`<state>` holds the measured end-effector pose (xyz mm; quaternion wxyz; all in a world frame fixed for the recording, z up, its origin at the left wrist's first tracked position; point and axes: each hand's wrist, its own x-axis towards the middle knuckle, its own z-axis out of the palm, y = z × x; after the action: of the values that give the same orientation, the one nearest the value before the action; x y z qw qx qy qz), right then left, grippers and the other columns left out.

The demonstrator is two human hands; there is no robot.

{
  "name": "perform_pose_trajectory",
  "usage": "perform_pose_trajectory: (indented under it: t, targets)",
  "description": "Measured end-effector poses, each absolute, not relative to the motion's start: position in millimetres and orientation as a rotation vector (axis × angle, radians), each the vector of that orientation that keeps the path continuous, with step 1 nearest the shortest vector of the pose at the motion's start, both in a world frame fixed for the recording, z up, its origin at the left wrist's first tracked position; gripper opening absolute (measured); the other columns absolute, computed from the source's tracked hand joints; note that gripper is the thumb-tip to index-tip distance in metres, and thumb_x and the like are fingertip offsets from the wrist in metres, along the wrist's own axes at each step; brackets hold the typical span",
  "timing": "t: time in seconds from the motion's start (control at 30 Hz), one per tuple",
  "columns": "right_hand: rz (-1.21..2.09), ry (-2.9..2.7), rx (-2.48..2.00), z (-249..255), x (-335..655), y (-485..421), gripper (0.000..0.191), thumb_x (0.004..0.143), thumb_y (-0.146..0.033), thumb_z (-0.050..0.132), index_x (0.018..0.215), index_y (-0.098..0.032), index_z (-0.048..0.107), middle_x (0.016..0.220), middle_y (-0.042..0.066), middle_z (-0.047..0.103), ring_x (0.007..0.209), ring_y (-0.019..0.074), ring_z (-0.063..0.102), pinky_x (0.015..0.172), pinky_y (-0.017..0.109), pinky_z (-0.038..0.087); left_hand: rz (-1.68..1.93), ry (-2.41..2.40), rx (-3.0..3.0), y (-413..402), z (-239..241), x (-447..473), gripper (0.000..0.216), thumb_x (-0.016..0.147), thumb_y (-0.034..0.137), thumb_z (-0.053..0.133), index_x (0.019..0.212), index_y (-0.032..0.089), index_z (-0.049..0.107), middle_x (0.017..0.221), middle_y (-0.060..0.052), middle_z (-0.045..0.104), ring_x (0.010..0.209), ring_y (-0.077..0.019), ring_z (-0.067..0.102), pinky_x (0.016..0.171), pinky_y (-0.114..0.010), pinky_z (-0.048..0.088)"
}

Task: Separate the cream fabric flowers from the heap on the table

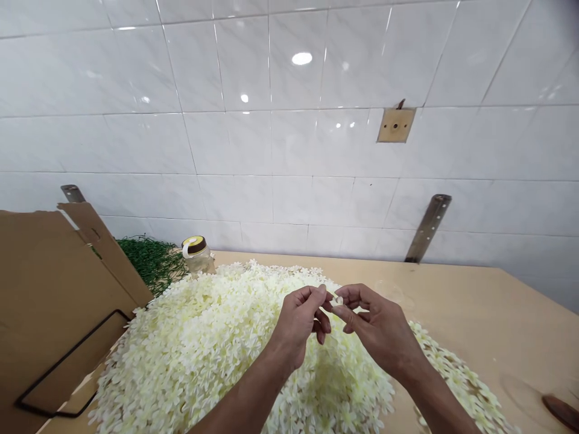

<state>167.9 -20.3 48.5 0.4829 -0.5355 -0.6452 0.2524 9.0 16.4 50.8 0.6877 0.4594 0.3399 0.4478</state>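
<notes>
My left hand (304,319) and my right hand (377,325) meet over a big heap of white and pale-yellow artificial flowers (217,343). Thumb and forefinger of each hand are pinched together. A tiny pale flower piece (338,300) shows at the right fingertips, and the left fingertips touch it too. Its exact shape is mostly hidden by the fingers. Below the hands, the heap lies in shadow. More loose flowers (456,374) are spread flat to the right of my right forearm.
At left stands a cardboard box (40,289) with a black metal frame (67,361) before it. Green plastic stems (151,259) lie behind, beside a lidded jar (198,256). A metal bracket (427,229) and a socket plate (395,125) are on the tiled wall; a brown object (561,413) lies at lower right.
</notes>
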Motion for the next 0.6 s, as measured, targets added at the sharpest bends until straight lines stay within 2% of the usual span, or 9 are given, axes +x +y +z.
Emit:
perform_pose_trajectory:
  t: [0.17, 0.27, 0.4, 0.6]
  targets:
    - [0.616, -1.507, -1.335, 50, 167, -20, 0.031, 0.085, -0.045, 0.068, 0.103, -0.021, 0.062, 0.09, 0.005, 0.067, 0.072, 0.0171, 0.064, 0.054, 0.029, 0.063, 0.925, 0.75, 1.159, 21, 58, 6, 0.035, 0.079, 0.048, 0.07, 0.076, 0.013, 0.062, 0.059, -0.001, 0.057, 0.048, -0.0105, 0.051, 0.039, -0.021, 0.036]
    - [0.594, -1.54, -1.346, 49, 166, -20, 0.026, 0.088, -0.042, 0.066, 0.102, -0.021, 0.063, 0.09, 0.004, 0.067, 0.07, 0.0165, 0.064, 0.056, 0.031, 0.063, 0.899, 0.773, 1.204, 22, 56, 4, 0.032, 0.079, 0.043, 0.07, 0.076, 0.012, 0.063, 0.052, 0.0, 0.055, 0.046, -0.0106, 0.049, 0.039, -0.021, 0.037]
    - [0.536, -1.59, -1.351, 48, 166, -20, 0.02, 0.09, -0.039, 0.063, 0.101, -0.021, 0.066, 0.088, 0.004, 0.069, 0.071, 0.0174, 0.065, 0.059, 0.032, 0.062, 0.882, 0.788, 1.245, 23, 52, 1, 0.033, 0.08, 0.044, 0.068, 0.077, 0.011, 0.066, 0.054, -0.002, 0.057, 0.047, -0.0115, 0.05, 0.04, -0.021, 0.039]
    - [0.504, -1.667, -1.321, 46, 166, -20, 0.023, 0.093, -0.038, 0.06, 0.108, -0.023, 0.07, 0.103, 0.007, 0.071, 0.077, 0.0184, 0.068, 0.064, 0.033, 0.063, 0.891, 0.821, 1.253, 23, 47, 2, 0.03, 0.081, 0.042, 0.067, 0.075, 0.012, 0.065, 0.05, -0.001, 0.054, 0.043, -0.0104, 0.047, 0.039, -0.021, 0.037]
